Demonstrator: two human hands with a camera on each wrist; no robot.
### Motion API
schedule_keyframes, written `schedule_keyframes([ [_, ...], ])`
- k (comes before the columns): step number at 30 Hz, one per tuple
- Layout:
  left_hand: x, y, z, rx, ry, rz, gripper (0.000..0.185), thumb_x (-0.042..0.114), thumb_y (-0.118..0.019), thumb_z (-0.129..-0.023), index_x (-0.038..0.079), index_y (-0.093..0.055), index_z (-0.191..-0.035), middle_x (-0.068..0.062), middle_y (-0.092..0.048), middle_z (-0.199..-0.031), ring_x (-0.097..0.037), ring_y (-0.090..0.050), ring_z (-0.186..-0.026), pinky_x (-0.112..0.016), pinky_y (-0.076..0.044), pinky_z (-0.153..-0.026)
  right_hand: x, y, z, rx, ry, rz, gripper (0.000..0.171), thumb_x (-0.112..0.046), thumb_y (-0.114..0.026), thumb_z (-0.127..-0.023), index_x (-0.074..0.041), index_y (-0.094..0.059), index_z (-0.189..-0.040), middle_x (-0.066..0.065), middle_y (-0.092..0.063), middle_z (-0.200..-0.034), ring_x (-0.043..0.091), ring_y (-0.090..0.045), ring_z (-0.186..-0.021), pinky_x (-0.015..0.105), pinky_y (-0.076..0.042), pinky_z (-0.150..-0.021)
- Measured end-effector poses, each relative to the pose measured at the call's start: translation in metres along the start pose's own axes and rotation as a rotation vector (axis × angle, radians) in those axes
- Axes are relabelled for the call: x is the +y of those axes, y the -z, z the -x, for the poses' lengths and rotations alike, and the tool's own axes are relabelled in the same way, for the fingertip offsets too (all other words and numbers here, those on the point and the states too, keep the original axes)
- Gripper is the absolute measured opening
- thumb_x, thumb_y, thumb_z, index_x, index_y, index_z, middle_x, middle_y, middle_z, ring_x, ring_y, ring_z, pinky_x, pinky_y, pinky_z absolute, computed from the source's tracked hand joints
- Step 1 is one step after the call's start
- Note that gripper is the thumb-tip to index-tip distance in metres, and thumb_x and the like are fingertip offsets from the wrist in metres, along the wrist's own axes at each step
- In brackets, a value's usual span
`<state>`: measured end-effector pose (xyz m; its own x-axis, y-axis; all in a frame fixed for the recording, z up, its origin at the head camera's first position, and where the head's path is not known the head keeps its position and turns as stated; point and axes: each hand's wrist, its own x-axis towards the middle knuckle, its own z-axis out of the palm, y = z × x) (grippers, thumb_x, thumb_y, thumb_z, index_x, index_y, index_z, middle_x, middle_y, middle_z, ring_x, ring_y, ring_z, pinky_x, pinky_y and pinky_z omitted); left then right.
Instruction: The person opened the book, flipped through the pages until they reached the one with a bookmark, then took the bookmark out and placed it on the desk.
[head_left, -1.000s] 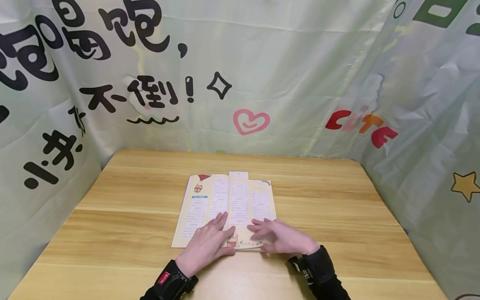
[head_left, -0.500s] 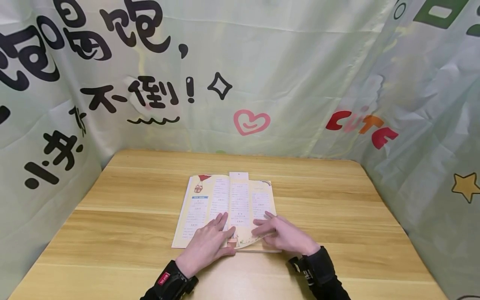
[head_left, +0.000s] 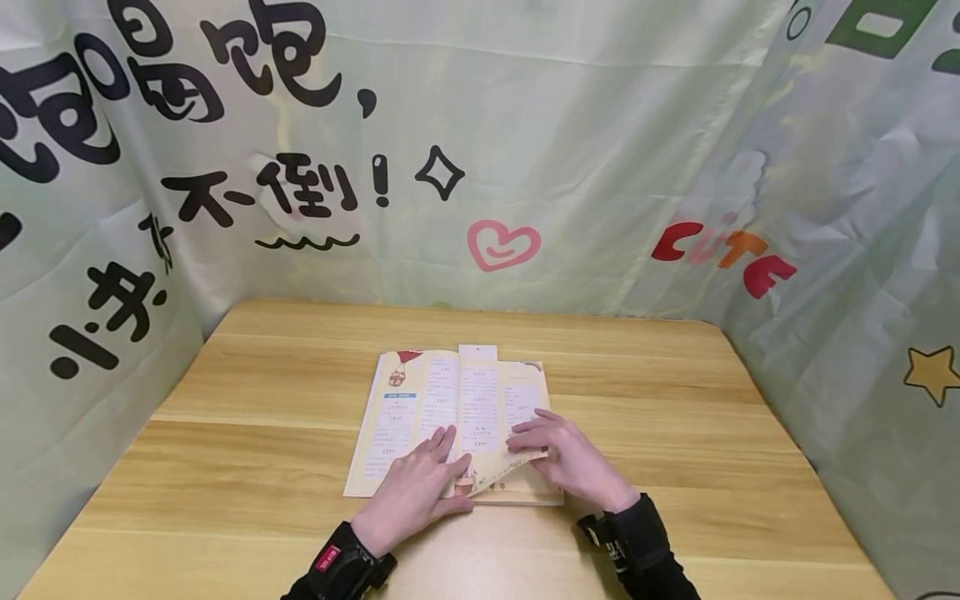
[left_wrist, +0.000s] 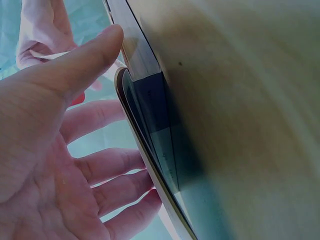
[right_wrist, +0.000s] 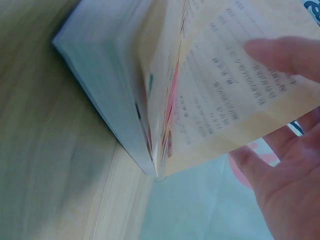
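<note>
A wooden table boxed in by printed cloth.
We see pale green fabric hung on three sides, carrying black characters, a pink heart, red lettering and a yellow star.

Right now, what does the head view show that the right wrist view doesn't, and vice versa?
Head only: the left hand flat on the left page, a bookmark jutting past the book's top edge, the printed cloth behind.
Right wrist only: the stacked page edges under the lifted page.
Both: the book, the right hand lifting the right page, the table.
</note>
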<state>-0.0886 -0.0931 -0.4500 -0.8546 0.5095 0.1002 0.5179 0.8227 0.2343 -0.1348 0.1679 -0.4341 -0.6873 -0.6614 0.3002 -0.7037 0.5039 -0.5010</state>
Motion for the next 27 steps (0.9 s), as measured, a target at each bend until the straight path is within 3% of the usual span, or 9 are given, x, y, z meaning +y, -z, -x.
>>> schedule_keyframes([
  [10, 0.001, -0.001, 0.001, -0.008, 0.008, 0.005, 0.06, 0.051, -0.072, -0.087, 0.013, -0.066, -0.133, -0.026, -0.047, -0.152, -0.042, -0.05, -0.139, -0.059, -0.058, -0.093, 0.002, -0.005, -0.001, 0.234, 0.092, 0.045, 0.056, 0.025, -0.062, -0.059, -0.004, -0.078, -0.104, 0.006, -0.079, -0.104, 0.031, -0.069, -0.111, 0.058, -0.04, -0.111],
  [16, 0.002, -0.001, 0.0, -0.011, 0.015, 0.009, 0.056, 0.048, -0.072, -0.089, 0.015, -0.066, -0.133, -0.027, -0.047, -0.152, -0.042, -0.05, -0.139, -0.062, -0.059, -0.086, 0.002, -0.007, -0.002, 0.358, 0.132, 0.085, 0.057, 0.025, -0.062, -0.059, -0.004, -0.078, -0.104, 0.006, -0.079, -0.104, 0.034, -0.065, -0.115, 0.039, -0.034, -0.122],
  [21, 0.002, -0.004, -0.002, 0.028, 0.005, -0.001, 0.047, 0.042, -0.069, -0.09, 0.016, -0.067, -0.13, -0.028, -0.051, -0.149, -0.043, -0.054, -0.135, -0.062, -0.06, -0.081, 0.001, -0.01, -0.003, 0.425, 0.104, 0.089, 0.059, 0.024, -0.068, -0.06, -0.006, -0.076, -0.11, 0.006, -0.079, -0.106, 0.037, -0.062, -0.12, 0.05, -0.04, -0.115],
  [23, 0.002, -0.005, -0.002, 0.043, 0.001, -0.008, 0.046, 0.039, -0.069, -0.09, 0.016, -0.067, -0.13, -0.028, -0.052, -0.147, -0.043, -0.055, -0.134, -0.06, -0.061, -0.082, 0.0, -0.01, -0.003, 0.439, 0.091, 0.078, 0.061, 0.024, -0.069, -0.06, -0.005, -0.075, -0.114, 0.008, -0.078, -0.11, 0.038, -0.06, -0.123, 0.044, -0.038, -0.119],
  [27, 0.002, -0.005, -0.002, 0.056, -0.003, -0.014, 0.047, 0.035, -0.069, -0.09, 0.014, -0.065, -0.132, -0.028, -0.053, -0.147, -0.043, -0.056, -0.133, -0.058, -0.061, -0.086, 0.0, -0.014, -0.004, 0.457, 0.099, 0.056, 0.067, 0.023, -0.068, -0.06, -0.003, -0.071, -0.122, 0.014, -0.074, -0.121, 0.041, -0.056, -0.127, 0.025, -0.023, -0.128],
])
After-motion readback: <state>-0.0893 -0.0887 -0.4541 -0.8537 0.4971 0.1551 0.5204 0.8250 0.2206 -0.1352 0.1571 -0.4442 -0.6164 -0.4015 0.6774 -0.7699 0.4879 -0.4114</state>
